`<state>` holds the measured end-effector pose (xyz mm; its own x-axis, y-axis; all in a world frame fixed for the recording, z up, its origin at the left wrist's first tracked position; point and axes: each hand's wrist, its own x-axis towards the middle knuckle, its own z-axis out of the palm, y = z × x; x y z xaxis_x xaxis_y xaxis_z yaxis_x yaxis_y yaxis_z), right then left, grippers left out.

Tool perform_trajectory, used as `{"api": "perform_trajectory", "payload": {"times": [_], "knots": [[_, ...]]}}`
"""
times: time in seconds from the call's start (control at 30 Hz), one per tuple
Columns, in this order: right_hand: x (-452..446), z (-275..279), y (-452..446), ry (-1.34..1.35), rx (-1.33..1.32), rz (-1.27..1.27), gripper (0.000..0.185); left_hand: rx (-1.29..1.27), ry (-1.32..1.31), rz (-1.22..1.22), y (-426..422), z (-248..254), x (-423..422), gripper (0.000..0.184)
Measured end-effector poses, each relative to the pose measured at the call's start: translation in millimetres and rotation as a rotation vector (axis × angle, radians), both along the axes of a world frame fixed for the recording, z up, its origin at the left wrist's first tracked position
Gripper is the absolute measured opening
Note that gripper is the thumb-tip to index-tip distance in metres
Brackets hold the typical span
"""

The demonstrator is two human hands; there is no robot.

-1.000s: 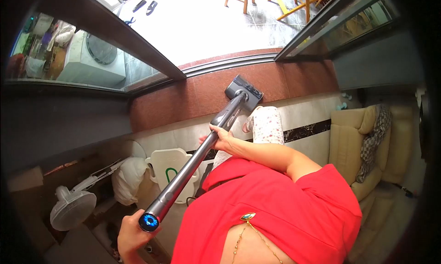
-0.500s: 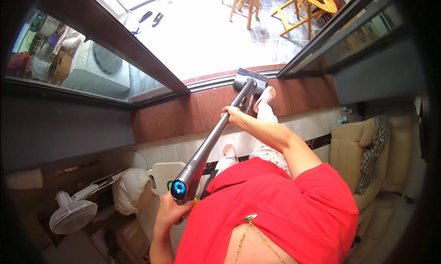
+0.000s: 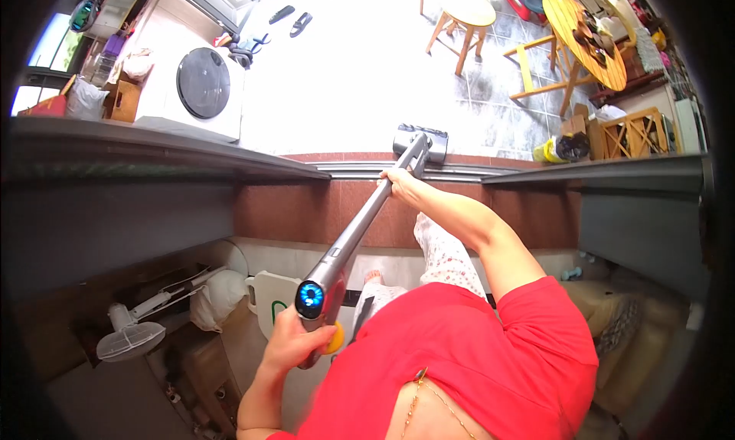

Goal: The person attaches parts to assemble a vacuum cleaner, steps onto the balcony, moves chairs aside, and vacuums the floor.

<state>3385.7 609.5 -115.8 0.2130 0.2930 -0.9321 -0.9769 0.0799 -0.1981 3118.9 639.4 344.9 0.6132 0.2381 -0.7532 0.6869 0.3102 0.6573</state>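
Note:
A grey stick vacuum cleaner (image 3: 356,229) runs diagonally across the middle, a blue-lit round display on its near end. My left hand (image 3: 291,340) is wrapped round the handle just below that display, beside a yellow part. Higher up the tube, my right hand (image 3: 398,184) grips it with the arm stretched forward. The floor head (image 3: 421,143) rests on the bright tiled floor, just beyond the metal door track (image 3: 452,169). Below the track is the reddish-brown step (image 3: 367,214).
Beyond the doorway are a white washing machine (image 3: 161,96), black slippers (image 3: 301,24), a stool (image 3: 468,8) and a yellow folding table (image 3: 574,38). Glass door frames flank the opening. A fan (image 3: 132,342) and white board (image 3: 274,294) stand lower left.
The floor head has moved forward from the brown step, over the track, onto the tiles. Both hands have moved with the vacuum, my left hand also rightward. The view has shifted forward.

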Motion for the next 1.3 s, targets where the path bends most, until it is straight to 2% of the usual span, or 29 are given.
{"api": "perform_trajectory", "payload": {"times": [0.03,0.1,0.13,0.2,0.23,0.37,0.47,0.53,0.6,0.67,0.7,0.77,0.8,0.87,0.9,0.93,1.0,1.03,1.07,1.13,1.17,1.2,1.3], "knots": [[22.6,21.4,2.8,0.007,0.010,0.007,0.013,0.021,0.021,0.036,-7.7,6.4,30.0,0.023],[57.1,81.7,2.2,-0.079,-0.092,0.059,0.026,0.011,0.029,0.070,-13.3,8.8,72.7,0.023],[74.5,5.4,9.8,-0.125,-0.103,0.062,0.026,-0.002,0.007,0.068,-13.7,7.3,91.6,0.024],[97.6,73.7,15.2,-0.084,-0.030,0.077,0.024,-0.027,-0.037,0.158,-19.5,-2.0,125.1,0.025],[107.6,48.8,21.4,-0.110,-0.076,0.084,0.023,-0.003,-0.051,0.152,-21.4,-10.4,139.0,0.025],[150.5,40.3,10.9,-0.040,0.087,0.126,0.030,-0.009,-0.095,0.202,-44.5,-34.6,202.8,0.026],[158.2,47.4,13.0,-0.179,0.019,0.293,0.026,-0.070,-0.119,0.306,-59.0,-52.9,235.8,0.025],[174.7,72.4,2.4,-0.176,0.077,0.317,0.025,-0.096,-0.137,0.359,-66.8,-62.2,250.4,0.025],[178.5,88.1,-3.6,-0.252,0.025,0.332,0.024,-0.108,-0.186,0.384,-70.0,-67.9,264.8,0.024],[182.6,106.0,-21.8,-0.489,0.031,0.383,0.026,-0.132,-0.200,0.388,-74.8,-74.9,274.2,0.025],[184.6,133.7,-38.2,-0.600,-0.002,0.532,0.031,-0.146,-0.215,0.363,-74.4,-76.3,280.7,0.026],[171.0,195.6,-65.4,-0.708,-0.041,0.398,0.030,-0.187,-0.259,0.314,-70.9,-82.1,291.5,0.032],[164.5,225.1,-80.6,-0.757,-0.039,0.416,0.030,-0.193,-0.269,0.311,-70.6,-97.8,294.4,0.032],[152.4,264.2,-109.6,-0.815,0.010,0.463,0.031,0.043,-0.240,0.057,-72.1,-131.3,300.6,0.041],[148.5,277.5,-120.3,-0.824,0.057,0.495,0.033,-0.021,-0.195,0.050,-66.3,-122.9,310.0,0.048],[144.7,291.8,-123.4,-0.952,0.088,0.519,0.033,-0.002,-0.206,0.063,-65.9,-132.9,316.5,0.050],[144.9,301.8,-122.1,-1.030,0.003,0.662,0.034,0.002,-0.081,0.101,-62.7,-141.9,331.9,0.055],[145.9,297.9,-119.3,-1.021,0.033,0.612,0.034,-0.114,-0.077,0.055,-54.7,-150.5,340.3,0.059],[150.2,293.5,-116.6,-1.018,0.030,0.630,0.034,-0.062,-0.133,0.099,-52.0,-150.2,348.7,0.053],[167.1,287.1,-107.3,-0.771,0.051,0.595,0.036,-0.024,-0.092,0.060,-45.7,-148.5,363.6,0.054],[175.8,293.6,-100.8,-0.778,0.012,0.595,0.036,-0.058,-0.099,0.016,-48.0,-164.9,369.8,0.057],[185.7,289.4,-99.3,-0.765,-0.043,0.664,0.035,-0.066,-0.107,0.026,-46.9,-168.2,376.2,0.057],[197.7,284.5,-100.1,-0.748,-0.094,0.646,0.032,-0.106,-0.108,-0.122,-44.8,-172.1,386.7,0.063]]}}
